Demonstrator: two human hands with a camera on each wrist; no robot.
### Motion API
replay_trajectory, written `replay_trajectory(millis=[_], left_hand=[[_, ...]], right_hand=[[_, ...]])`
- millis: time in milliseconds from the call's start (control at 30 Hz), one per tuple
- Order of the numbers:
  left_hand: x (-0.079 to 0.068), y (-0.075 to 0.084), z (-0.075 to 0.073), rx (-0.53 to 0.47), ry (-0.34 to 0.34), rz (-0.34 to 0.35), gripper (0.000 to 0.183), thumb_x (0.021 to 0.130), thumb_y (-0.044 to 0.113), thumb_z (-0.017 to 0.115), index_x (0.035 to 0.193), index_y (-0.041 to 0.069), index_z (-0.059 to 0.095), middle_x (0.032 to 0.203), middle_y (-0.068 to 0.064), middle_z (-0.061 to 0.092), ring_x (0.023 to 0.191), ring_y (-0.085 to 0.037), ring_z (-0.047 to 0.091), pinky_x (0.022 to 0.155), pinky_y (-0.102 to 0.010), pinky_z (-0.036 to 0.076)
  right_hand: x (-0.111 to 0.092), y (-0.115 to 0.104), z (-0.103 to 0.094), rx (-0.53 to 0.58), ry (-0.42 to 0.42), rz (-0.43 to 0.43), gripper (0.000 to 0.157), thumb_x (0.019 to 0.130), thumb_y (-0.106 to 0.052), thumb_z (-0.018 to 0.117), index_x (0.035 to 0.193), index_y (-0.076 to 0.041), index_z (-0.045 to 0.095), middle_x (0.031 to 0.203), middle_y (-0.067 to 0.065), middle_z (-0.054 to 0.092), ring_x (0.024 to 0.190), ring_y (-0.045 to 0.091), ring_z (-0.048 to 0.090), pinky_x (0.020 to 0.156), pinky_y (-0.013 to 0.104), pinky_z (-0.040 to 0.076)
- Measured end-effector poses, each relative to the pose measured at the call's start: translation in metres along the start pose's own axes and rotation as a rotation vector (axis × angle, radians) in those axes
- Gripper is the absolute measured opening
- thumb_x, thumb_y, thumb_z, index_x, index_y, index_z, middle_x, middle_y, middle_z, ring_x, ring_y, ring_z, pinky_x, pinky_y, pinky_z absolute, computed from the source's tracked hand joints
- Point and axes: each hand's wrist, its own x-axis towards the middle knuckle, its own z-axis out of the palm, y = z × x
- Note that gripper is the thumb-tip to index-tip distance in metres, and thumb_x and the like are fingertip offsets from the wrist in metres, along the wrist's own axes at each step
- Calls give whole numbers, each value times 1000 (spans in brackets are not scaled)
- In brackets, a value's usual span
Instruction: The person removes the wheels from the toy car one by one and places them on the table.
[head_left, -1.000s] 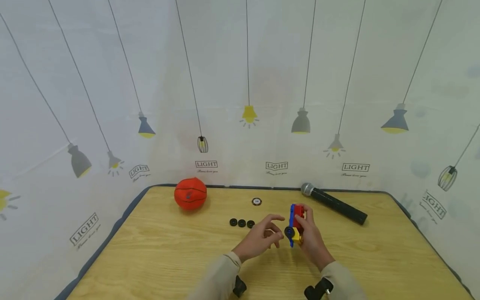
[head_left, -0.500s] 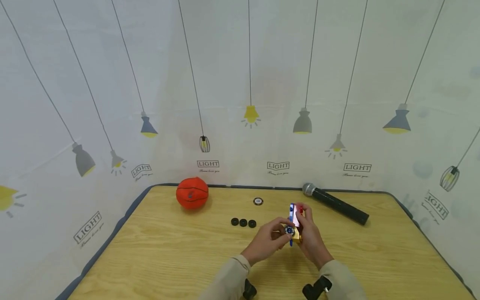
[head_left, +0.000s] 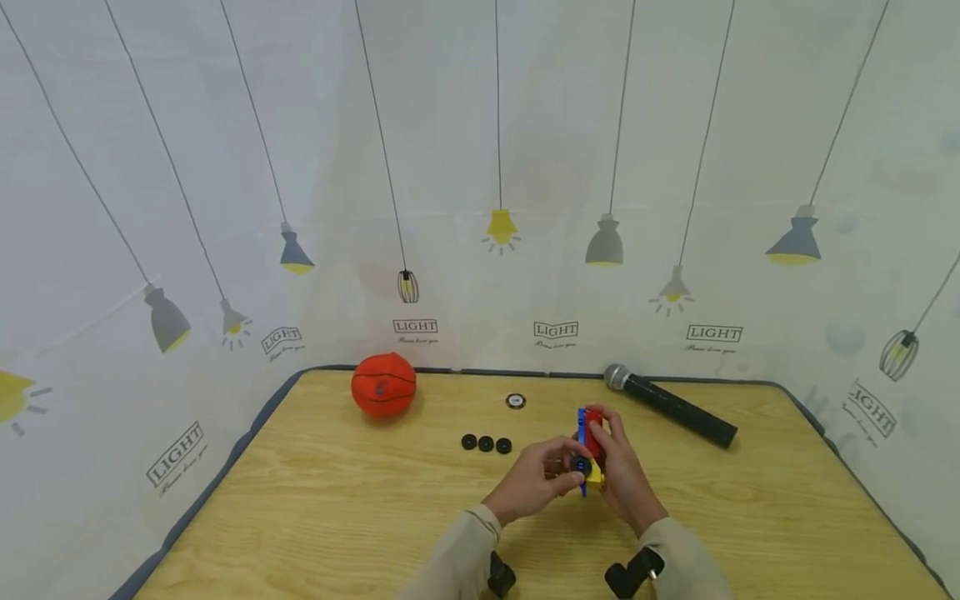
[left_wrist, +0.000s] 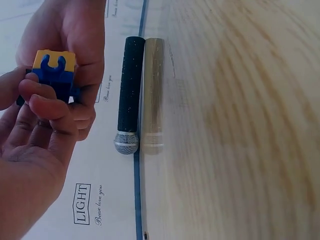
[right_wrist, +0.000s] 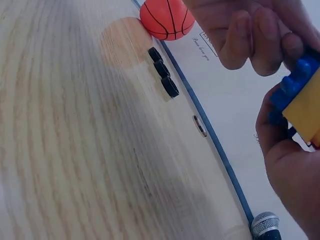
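My right hand point(head_left: 628, 483) grips a toy block car point(head_left: 592, 443) with red and yellow bricks on a blue base. The car is held up over the table, its blue side facing left. On that side, at the yellow end, is a black wheel point(head_left: 582, 467). My left hand point(head_left: 525, 479) pinches this wheel between thumb and fingers. The left wrist view shows the yellow brick point(left_wrist: 69, 57) above the blue base's hook-shaped end point(left_wrist: 52, 67), with left fingers curled in front. In the right wrist view, the yellow brick point(right_wrist: 306, 107) lies between both hands.
Three loose black wheels point(head_left: 486, 444) lie in a row left of the hands. Behind them is a poker chip point(head_left: 515, 402). A red toy basketball point(head_left: 384, 385) sits at the back left, a microphone point(head_left: 671, 406) at the back right. A printed curtain surrounds the wooden table point(head_left: 300, 500).
My left hand has moved right, from beside the car to its wheel, and now pinches it. My right hand keeps its grip on the car in nearly the same place.
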Motion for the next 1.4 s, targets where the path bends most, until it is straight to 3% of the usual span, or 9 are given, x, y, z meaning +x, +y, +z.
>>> replay_trajectory(millis=[233,467,767,1033,1400], left_hand=[[0,-5,0,2,-85,18,26,99,10,62,125,15,62,87,5,57,71,-7,59,65,-22,51],[1,-8,2,-14,-135,-1,25,101,21,60,126,17,60,80,6,60,67,-4,56,62,-21,47],[2,-9,4,10,-127,12,21,99,19,63,120,15,64,80,2,63,67,-3,59,63,-20,50],[2,-4,7,48,-94,32,17,97,16,67,113,13,65,82,-16,68,67,-11,61,60,-19,48],[1,-6,7,79,-58,48,18,92,16,73,107,11,66,73,-6,69,63,-16,64,56,-18,43]], right_hand=[[5,0,3,-46,26,-11,35,110,-26,31,143,-15,38,122,8,52,100,10,56,81,21,53],[2,2,4,-84,19,-74,31,110,-22,26,135,-14,42,109,1,55,91,12,55,75,25,50],[0,7,1,-92,51,-97,43,111,-41,23,141,-14,38,107,1,56,96,15,57,78,25,53],[-1,8,3,-119,90,-119,50,109,-49,22,140,-15,41,104,-3,55,98,16,56,81,26,53],[-2,12,6,-153,82,-201,52,109,-51,22,138,-13,43,103,0,54,92,15,56,77,26,54]])
